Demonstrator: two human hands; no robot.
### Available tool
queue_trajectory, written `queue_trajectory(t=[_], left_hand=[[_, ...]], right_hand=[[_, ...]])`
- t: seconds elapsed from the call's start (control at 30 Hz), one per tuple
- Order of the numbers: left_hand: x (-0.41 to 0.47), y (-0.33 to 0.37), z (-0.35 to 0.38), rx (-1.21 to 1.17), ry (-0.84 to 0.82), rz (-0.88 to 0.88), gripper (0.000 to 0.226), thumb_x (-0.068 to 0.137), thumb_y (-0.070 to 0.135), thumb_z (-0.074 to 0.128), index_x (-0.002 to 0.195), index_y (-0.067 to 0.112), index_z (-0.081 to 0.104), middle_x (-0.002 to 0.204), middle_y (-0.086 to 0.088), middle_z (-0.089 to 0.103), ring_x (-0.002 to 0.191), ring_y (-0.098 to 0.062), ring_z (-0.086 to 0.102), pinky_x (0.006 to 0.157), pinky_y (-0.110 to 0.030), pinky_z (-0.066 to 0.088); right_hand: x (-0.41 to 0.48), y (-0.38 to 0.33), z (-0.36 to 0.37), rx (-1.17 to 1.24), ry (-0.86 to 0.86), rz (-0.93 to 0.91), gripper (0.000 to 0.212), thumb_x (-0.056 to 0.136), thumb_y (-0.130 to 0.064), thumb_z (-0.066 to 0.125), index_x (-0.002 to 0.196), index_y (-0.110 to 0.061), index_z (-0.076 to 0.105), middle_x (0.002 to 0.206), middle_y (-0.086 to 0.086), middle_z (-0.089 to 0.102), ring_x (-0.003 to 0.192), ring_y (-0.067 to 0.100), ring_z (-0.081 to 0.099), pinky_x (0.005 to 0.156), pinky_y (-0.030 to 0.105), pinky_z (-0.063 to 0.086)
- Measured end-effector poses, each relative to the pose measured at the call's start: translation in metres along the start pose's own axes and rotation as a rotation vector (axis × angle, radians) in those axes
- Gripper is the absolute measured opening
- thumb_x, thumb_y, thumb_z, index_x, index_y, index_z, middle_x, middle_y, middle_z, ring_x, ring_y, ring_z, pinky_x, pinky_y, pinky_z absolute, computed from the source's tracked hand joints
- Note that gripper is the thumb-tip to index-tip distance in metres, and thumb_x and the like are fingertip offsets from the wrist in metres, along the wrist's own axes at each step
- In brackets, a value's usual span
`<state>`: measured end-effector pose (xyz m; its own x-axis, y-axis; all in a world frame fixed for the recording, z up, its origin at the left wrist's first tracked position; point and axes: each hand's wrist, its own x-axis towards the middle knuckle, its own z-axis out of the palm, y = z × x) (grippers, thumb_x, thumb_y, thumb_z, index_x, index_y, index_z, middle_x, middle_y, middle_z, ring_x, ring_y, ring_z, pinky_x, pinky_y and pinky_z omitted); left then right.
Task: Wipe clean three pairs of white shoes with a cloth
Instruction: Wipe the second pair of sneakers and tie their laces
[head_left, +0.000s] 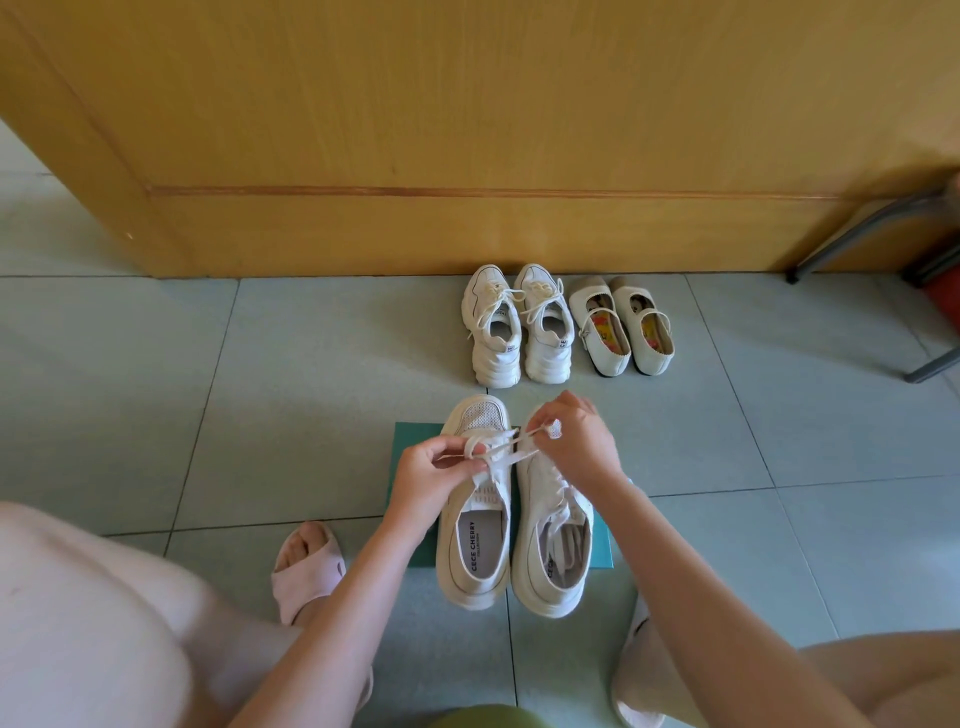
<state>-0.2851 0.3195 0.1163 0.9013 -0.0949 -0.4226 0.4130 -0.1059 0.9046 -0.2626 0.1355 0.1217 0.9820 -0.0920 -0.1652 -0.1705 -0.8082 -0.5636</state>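
**Limp laces, light shoes: where we take hold**

We find the near pair of white lace-up shoes (475, 525) in the lower middle of the frame, side by side on a green box (410, 447) that lies on the tiled floor (156, 389). The left hand (434, 470) and the right hand (576, 441) are both at the laces (506, 452), seemingly those of the shoe on the left. The fingers of each hand are curled and pinch a strand, and the strands run taut between the two hands above the front of the pair.

We judge the laces thin and limp, best held by a fingertip pinch near their ends. The shoes look light, with soft mesh uppers that would give under pressure and thicker, firmer soles. We would steady one by the heel or sole while wiping.

Higher in the frame stand the chunky white trainers (514, 332) and, just right of them, the cream strap flats (623, 327), both close to the wooden panel (467, 104)
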Motion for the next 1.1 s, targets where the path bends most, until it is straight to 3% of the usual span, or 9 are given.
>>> queue_trajectory(t=[0.13,0.27,0.37,0.53,0.73,0.83,0.93,1.03,1.1], left_hand=[[0.000,0.000,0.000,-0.053,0.002,-0.039,0.013,0.075,0.007,0.074,0.083,0.017,0.071,0.089,-0.003,0.073,0.084,-0.014,0.068,0.075,-0.024,0.054],[0.000,-0.002,0.001,-0.095,-0.014,-0.074,0.013,0.075,0.007,0.074,0.086,0.015,0.070,0.090,-0.005,0.073,0.085,-0.016,0.069,0.075,-0.026,0.056],[0.001,-0.002,0.002,-0.106,-0.035,-0.078,0.016,0.075,0.010,0.075,0.090,0.013,0.071,0.090,-0.002,0.074,0.085,-0.014,0.069,0.080,-0.028,0.055],[0.001,-0.002,0.001,-0.092,-0.028,-0.031,0.012,0.077,0.015,0.074,0.089,0.017,0.071,0.086,0.002,0.074,0.080,-0.008,0.069,0.078,-0.023,0.055],[0.002,-0.010,-0.003,-0.102,0.053,0.012,0.011,0.083,0.023,0.067,0.085,0.013,0.068,0.086,-0.007,0.073,0.080,-0.019,0.071,0.073,-0.031,0.057],[0.002,-0.020,-0.012,-0.083,0.170,-0.042,0.011,0.085,0.020,0.065,0.083,0.009,0.065,0.077,-0.008,0.071,0.064,-0.014,0.069,0.057,-0.026,0.056],[0.002,-0.031,-0.021,0.043,0.215,-0.143,0.017,0.088,0.017,0.063,0.077,0.004,0.065,0.064,-0.005,0.066,0.045,-0.007,0.057,0.043,-0.017,0.046],[0.001,-0.031,-0.021,0.135,0.138,-0.201,0.016,0.088,0.017,0.063,0.089,0.001,0.061,0.063,-0.005,0.063,0.037,-0.003,0.052,0.037,-0.015,0.042],[0.001,-0.025,-0.021,0.153,0.223,-0.089,0.024,0.086,0.021,0.066,0.100,0.008,0.052,0.064,-0.005,0.061,0.041,-0.008,0.051,0.038,-0.017,0.042]], right_hand=[[0.005,0.021,-0.016,-0.038,0.150,0.151,0.041,0.080,0.012,0.046,0.089,-0.019,0.071,0.110,-0.002,0.061,0.111,0.021,0.044,0.090,0.033,0.040],[0.000,0.016,-0.018,-0.009,-0.047,0.059,0.048,0.077,0.012,0.045,0.093,-0.025,0.072,0.105,-0.011,0.062,0.112,0.019,0.042,0.088,0.026,0.019],[-0.009,0.002,-0.002,0.136,-0.176,-0.102,0.035,0.084,0.000,0.053,0.094,-0.027,0.072,0.100,-0.017,0.065,0.107,0.013,0.055,0.105,0.037,0.026],[-0.018,-0.010,0.014,0.193,-0.276,-0.133,0.026,0.089,-0.020,0.060,0.111,-0.033,0.063,0.112,-0.014,0.055,0.109,0.014,0.036,0.095,0.032,0.030],[-0.021,-0.003,0.009,0.206,-0.221,-0.028,0.007,0.078,-0.025,0.073,0.080,-0.027,0.067,0.089,-0.006,0.058,0.096,0.015,0.049,0.091,0.034,0.036],[-0.024,0.009,0.001,0.022,-0.227,-0.007,0.007,0.079,-0.023,0.072,0.077,-0.026,0.066,0.073,-0.018,0.047,0.094,0.011,0.044,0.095,0.031,0.029],[-0.027,0.017,-0.003,-0.066,-0.229,0.014,0.006,0.081,-0.020,0.068,0.087,-0.021,0.071,0.074,-0.019,0.041,0.096,0.012,0.041,0.097,0.028,0.029],[-0.029,0.013,-0.002,-0.044,-0.242,0.019,0.011,0.082,-0.020,0.069,0.092,-0.019,0.072,0.073,-0.019,0.043,0.093,0.010,0.039,0.094,0.028,0.034],[-0.031,0.009,0.001,0.025,-0.270,0.001,0.016,0.080,-0.028,0.071,0.096,-0.023,0.071,0.074,-0.019,0.050,0.093,0.011,0.042,0.090,0.029,0.037]])
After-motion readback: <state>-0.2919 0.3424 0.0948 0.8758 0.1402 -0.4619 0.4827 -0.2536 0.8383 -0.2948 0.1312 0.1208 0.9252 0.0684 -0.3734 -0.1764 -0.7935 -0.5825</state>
